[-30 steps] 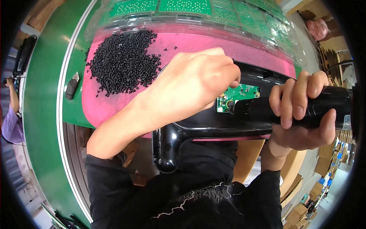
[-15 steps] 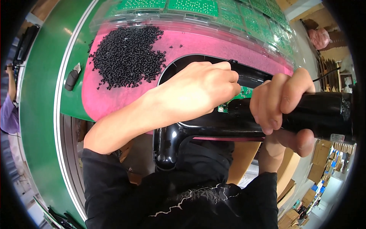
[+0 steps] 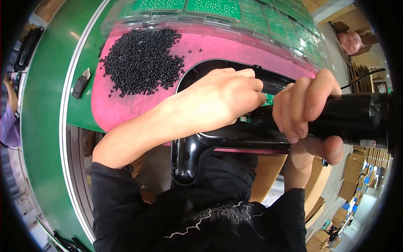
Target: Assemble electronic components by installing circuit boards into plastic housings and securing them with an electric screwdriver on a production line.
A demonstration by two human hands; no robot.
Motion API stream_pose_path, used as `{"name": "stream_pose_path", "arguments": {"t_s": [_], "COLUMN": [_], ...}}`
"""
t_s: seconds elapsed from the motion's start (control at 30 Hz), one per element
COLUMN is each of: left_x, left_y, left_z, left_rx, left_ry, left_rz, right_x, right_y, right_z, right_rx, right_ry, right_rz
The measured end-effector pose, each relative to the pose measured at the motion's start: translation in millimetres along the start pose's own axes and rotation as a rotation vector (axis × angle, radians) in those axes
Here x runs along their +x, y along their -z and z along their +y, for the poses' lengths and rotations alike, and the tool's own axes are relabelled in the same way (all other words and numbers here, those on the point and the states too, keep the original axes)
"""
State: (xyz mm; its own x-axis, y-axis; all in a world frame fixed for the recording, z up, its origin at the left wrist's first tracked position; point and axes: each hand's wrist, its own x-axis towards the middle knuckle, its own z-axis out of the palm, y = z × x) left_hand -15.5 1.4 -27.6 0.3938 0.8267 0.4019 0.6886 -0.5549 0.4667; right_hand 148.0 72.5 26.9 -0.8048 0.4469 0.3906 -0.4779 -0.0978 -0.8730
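Note:
A glossy black plastic housing (image 3: 252, 136) lies in front of me, partly over the front of a pink mat, with a green circuit board (image 3: 269, 99) inside it. My left hand (image 3: 231, 94) reaches over the housing with fingers curled closed at the board; whatever they pinch is hidden. In my right hand (image 3: 304, 111) is a thick black electric screwdriver (image 3: 357, 119), held sideways with fingers wrapped round it. Its tapered nose points left toward the board, close to my left fingertips. The tip itself is hidden behind my left hand.
A large heap of small black screw-like pieces (image 3: 140, 63) covers the left of the pink mat (image 3: 111, 109). Clear trays of green circuit boards (image 3: 214, 7) stand at the back. A dark wrapped object (image 3: 79, 86) lies on the green table (image 3: 46, 105). Cardboard boxes (image 3: 352, 164) stand at right.
My right hand and the screwdriver have shifted slightly up, with the rear end raised a little. The housing has moved slightly. My left hand stays almost in place.

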Motion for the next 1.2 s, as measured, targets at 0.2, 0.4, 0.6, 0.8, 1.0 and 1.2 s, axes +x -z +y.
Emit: {"name": "stream_pose_path", "arguments": {"t_s": [0.2, 0.4, 0.6, 0.8, 1.0, 1.2], "left_x": [2.4, 1.6, 10.4, 12.4, 15.1, 12.4], "left_y": [-4.0, -3.1, -1.7, -1.3, -2.6, -8.3], "left_z": [0.7, -4.0, 2.9, 1.1, 3.8, 2.4], "left_rx": [-0.033, -0.057, -0.294, -0.332, -0.240, -0.215], "left_ry": [-0.011, -0.019, -0.065, -0.090, -0.032, -0.051], "left_rz": [0.016, 0.007, 0.177, 0.249, 0.316, 0.218], "right_x": [-5.7, -17.6, -25.0, -27.3, -31.2, -40.5], "right_y": [-4.0, -4.6, 9.7, 12.3, 7.4, 9.5], "right_z": [-1.6, -7.3, -35.9, -29.3, -36.2, -44.5], "right_rx": [-0.039, -0.079, 0.100, 0.206, 0.090, 0.043], "right_ry": [0.034, 0.179, 0.354, 0.344, 0.371, 0.458], "right_rz": [0.078, 0.276, 0.333, 0.403, 0.405, 0.344]}}
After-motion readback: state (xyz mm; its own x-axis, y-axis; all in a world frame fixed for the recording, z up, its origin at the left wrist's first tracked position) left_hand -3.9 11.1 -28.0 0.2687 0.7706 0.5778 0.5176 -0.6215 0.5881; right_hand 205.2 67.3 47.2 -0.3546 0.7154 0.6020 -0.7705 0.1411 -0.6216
